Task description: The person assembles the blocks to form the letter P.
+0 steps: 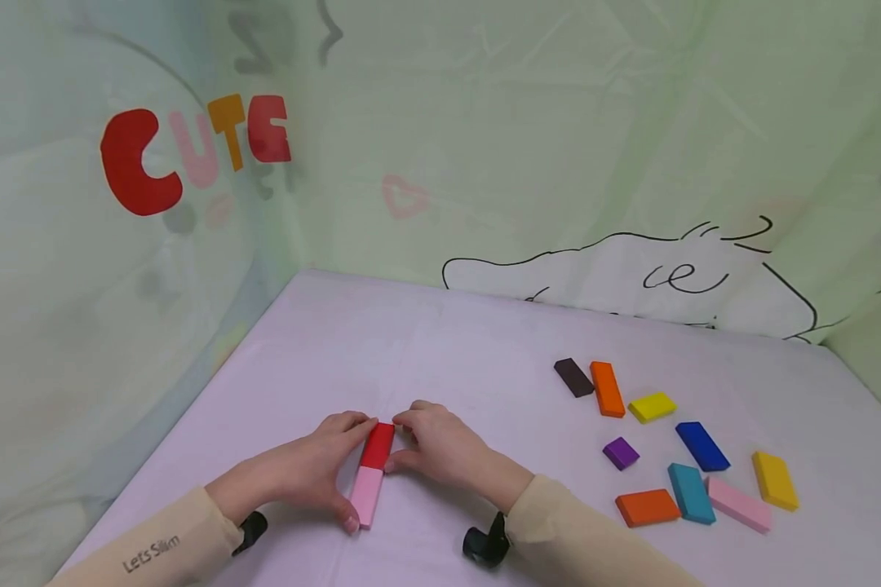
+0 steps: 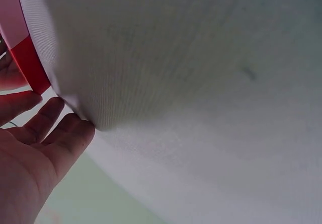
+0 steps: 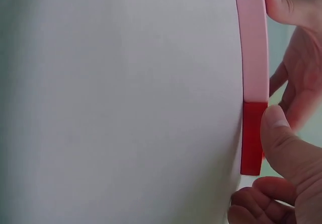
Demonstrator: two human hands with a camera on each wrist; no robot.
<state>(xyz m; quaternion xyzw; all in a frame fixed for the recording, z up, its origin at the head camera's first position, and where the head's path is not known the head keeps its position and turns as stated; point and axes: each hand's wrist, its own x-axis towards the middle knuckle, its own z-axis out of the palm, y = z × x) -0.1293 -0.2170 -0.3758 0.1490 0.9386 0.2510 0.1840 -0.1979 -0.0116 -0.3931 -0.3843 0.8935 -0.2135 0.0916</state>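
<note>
A red rectangular block point(image 1: 378, 447) and a pale pink block point(image 1: 367, 496) lie end to end in one line on the table, the red one farther away. My left hand point(image 1: 314, 458) spans their left side, its index fingertip by the red block's far end and its thumb at the pink block's near end. On the other side, my right hand point(image 1: 444, 444) has its thumb against the red block near the joint and its index fingertip by the far corner. In the right wrist view, the pink block point(image 3: 254, 48) meets the red block point(image 3: 252, 139) edge to edge.
To the right lie several loose blocks: dark brown point(image 1: 574, 377), orange point(image 1: 607, 390), yellow point(image 1: 652, 407), purple point(image 1: 621, 453), dark blue point(image 1: 702, 446), teal point(image 1: 692, 493), another orange point(image 1: 648, 508), pink point(image 1: 738, 504) and amber point(image 1: 776, 481). Fabric walls point(image 1: 543, 147) border the table.
</note>
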